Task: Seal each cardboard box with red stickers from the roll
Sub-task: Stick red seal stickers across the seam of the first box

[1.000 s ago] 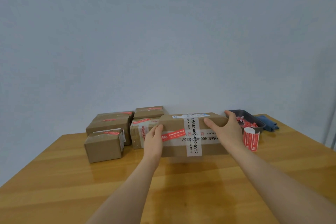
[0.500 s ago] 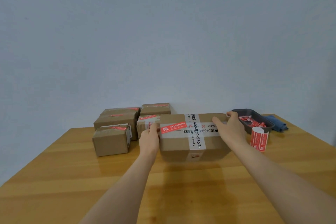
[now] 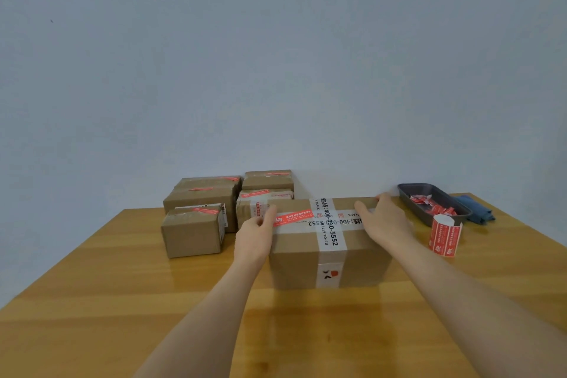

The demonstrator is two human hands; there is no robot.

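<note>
The big box (image 3: pixel 329 242), mid-table, reads "400-050-5552" on white tape. My left hand (image 3: pixel 253 233) grips its left end beside the red sticker (image 3: pixel 293 218); my right hand (image 3: pixel 383 219) lies flat, fingers straight, on top.

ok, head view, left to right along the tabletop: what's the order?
Small front box → left hand → big taped box → right hand → sticker roll → blue cloth. Stacked boxes behind and the dark tray are left out, since they overlap.

Head-worn camera looks forward and down across the table (image 3: pixel 92 301).
</note>
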